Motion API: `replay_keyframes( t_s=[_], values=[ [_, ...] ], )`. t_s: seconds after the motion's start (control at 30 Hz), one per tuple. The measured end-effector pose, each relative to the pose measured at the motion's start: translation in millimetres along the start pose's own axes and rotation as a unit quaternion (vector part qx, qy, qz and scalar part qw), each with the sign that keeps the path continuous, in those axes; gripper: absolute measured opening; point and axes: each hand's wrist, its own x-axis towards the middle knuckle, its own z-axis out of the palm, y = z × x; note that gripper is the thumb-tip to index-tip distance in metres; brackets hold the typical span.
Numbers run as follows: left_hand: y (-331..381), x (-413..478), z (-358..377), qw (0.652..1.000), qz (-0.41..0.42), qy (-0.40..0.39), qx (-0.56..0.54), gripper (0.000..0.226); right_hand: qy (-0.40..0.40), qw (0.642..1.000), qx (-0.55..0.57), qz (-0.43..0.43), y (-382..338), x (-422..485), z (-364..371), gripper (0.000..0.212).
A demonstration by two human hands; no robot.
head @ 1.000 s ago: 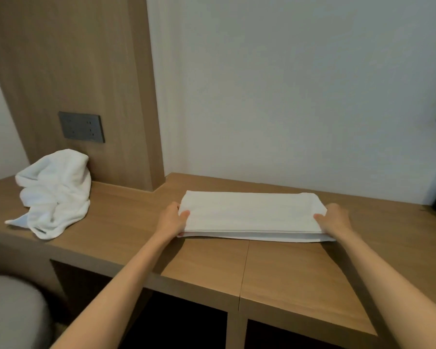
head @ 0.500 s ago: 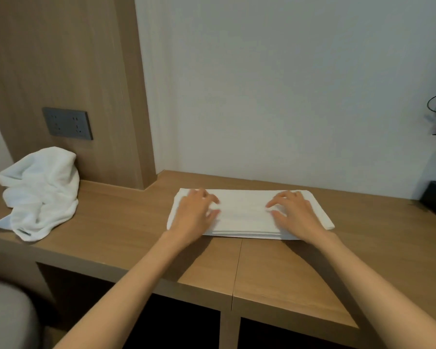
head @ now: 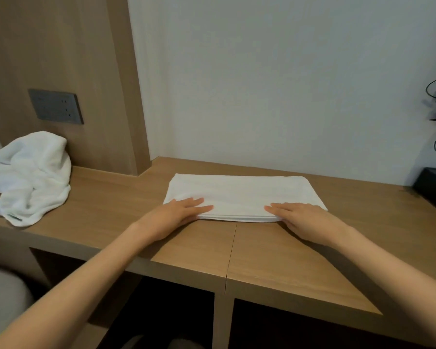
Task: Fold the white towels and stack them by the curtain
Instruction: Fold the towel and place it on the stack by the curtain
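- No text, brand, number or sign can be read anywhere in the view.
- The crumpled towel (head: 33, 177) on the left has a small dark tag (head: 14, 217) at its lower edge; it is too small and blurred to show any print.
- The grey socket plate (head: 56, 107) on the wood panel shows only its slots, with no legible marking.
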Motion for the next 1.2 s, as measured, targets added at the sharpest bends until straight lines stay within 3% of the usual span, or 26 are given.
replay_keyframes(
  t_s=[0.13, 0.23, 0.4, 0.63, 0.77, 0.9, 1.07, 1.2],
  values=[
    [-3, 1, -4, 1.0, 0.0, -0.007, -0.006, 0.048, -0.004, 1.0, -0.009, 0.024, 8, 3, -3, 0.052],
    [-3, 3, -7, 1.0, 0.006, -0.004, 0.02, 0.057, 0.022, 0.998, -0.051, 0.029, 8, 5, -2, 0.04],
    [2, 15, 0, 0.992, -0.017, 0.074, 0.102, 0.056, 0.073, 0.993, -0.028, 0.09, -3, 10, -4, 0.028],
    [0, 22, 9, 0.982, -0.042, 0.148, 0.106, 0.047, 0.224, 0.971, 0.025, 0.079, -5, 5, -31, 0.029],
    [1, 18, 11, 0.979, -0.058, 0.17, 0.101, 0.043, 0.256, 0.962, -0.056, 0.081, -9, 3, -49, 0.029],
    [-11, -1, 5, 0.973, -0.11, 0.202, -0.005, 0.029, 0.301, 0.931, -0.174, 0.112, -16, -4, -51, 0.037],
    [-8, -6, -29, 0.917, -0.127, 0.363, -0.106, 0.018, 0.362, 0.907, -0.155, 0.152, -23, 0, -67, 0.014],
    [9, 2, -93, 0.797, -0.142, 0.527, -0.258, 0.021, 0.425, 0.869, 0.087, 0.239, -11, 0, -96, 0.024]
  ],
)
